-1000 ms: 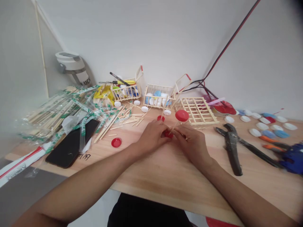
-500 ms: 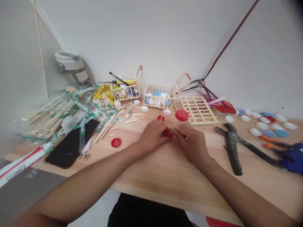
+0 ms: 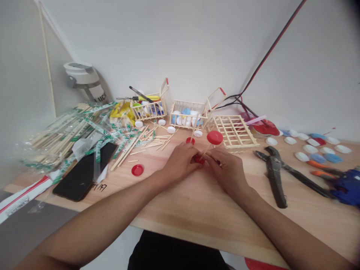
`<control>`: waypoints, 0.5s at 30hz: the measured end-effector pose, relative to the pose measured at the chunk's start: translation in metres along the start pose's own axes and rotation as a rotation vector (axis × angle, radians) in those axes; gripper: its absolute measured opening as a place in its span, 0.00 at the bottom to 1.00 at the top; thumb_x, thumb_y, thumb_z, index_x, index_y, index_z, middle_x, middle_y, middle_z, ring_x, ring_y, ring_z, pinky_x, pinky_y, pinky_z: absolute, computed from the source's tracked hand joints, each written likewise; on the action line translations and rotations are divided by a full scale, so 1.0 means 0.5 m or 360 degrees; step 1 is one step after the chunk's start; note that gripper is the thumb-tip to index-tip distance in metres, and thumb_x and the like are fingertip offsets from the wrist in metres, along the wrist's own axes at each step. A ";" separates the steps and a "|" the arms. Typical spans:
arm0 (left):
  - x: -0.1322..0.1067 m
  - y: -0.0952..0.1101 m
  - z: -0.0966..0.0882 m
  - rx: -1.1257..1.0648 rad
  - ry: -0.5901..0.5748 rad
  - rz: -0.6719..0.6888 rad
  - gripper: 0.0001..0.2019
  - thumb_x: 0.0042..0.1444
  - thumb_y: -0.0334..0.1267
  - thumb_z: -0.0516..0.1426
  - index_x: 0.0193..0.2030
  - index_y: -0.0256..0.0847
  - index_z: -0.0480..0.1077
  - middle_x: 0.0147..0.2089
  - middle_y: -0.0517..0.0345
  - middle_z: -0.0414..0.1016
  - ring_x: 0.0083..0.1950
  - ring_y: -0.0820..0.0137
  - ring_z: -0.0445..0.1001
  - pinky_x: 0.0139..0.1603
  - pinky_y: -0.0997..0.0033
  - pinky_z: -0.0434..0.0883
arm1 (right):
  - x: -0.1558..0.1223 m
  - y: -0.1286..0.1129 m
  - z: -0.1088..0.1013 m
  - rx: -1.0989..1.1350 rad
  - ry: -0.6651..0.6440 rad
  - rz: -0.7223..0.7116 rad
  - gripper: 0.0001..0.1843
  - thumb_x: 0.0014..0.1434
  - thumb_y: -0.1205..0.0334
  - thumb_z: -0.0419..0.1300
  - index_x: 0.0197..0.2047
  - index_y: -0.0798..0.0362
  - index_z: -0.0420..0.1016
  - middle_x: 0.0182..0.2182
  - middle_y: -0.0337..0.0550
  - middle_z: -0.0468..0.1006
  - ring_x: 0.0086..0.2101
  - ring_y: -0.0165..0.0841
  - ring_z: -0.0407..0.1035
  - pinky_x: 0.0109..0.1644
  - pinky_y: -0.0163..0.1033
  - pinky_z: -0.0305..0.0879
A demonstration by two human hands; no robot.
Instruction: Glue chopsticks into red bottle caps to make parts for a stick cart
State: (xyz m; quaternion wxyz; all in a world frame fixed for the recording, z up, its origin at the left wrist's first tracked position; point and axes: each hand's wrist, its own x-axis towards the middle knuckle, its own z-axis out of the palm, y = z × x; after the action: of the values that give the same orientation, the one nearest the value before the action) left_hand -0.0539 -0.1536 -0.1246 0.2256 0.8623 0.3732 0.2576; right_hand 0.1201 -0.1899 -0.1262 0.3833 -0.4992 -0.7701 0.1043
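- Red plastic bottle cap [image 3: 215,137] sits on the far end of a thin wooden stick [image 3: 208,149], which slants up and away from between the hands.
- Left hand [image 3: 180,163] is closed in a pinch on a second red cap [image 3: 199,159] at the stick's near end, and right hand [image 3: 226,168] is curled around that same end. Working this close together, they seem to be steadying the stick and the cap against each other.
- Fingers hide how the stick meets the second red cap, and whether it passes through cannot be made out. The right hand's exact hold is also hard to read.
- Just beyond the left hand lies a third red cap [image 3: 190,140], and further left a fourth [image 3: 137,170] rests upturned on the wooden tabletop [image 3: 197,213].
- Ahead of the hands stand two stick-built baskets [image 3: 188,110] holding caps, with a flat wooden lattice [image 3: 234,131] ahead and to the right.
- Right of the hands lie black pliers [image 3: 274,176] and rows of white caps [image 3: 302,156]. A blue object [image 3: 347,186] at the frame's edge is blurred and cut off.
- Left of the hands lie a black smartphone [image 3: 84,170] and wrapped chopsticks [image 3: 64,135].
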 end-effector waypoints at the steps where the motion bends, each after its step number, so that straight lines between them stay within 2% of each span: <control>1: 0.000 0.000 0.000 -0.0001 -0.0006 -0.0005 0.07 0.55 0.39 0.62 0.32 0.38 0.70 0.35 0.57 0.70 0.40 0.67 0.66 0.41 0.67 0.62 | 0.000 0.000 0.000 0.0005 0.0002 0.0000 0.10 0.64 0.63 0.55 0.31 0.50 0.74 0.30 0.40 0.76 0.33 0.32 0.70 0.37 0.36 0.64; 15: -0.001 -0.001 0.000 0.0015 -0.0001 0.0007 0.07 0.55 0.40 0.61 0.32 0.39 0.69 0.35 0.57 0.70 0.40 0.66 0.66 0.41 0.67 0.62 | 0.001 -0.002 0.000 -0.0009 0.0016 -0.0033 0.09 0.64 0.64 0.55 0.33 0.49 0.75 0.29 0.40 0.77 0.32 0.32 0.70 0.35 0.37 0.64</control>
State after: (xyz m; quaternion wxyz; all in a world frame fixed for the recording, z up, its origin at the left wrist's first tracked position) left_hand -0.0545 -0.1538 -0.1250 0.2212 0.8642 0.3723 0.2562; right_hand 0.1194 -0.1900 -0.1252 0.3869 -0.4927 -0.7735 0.0957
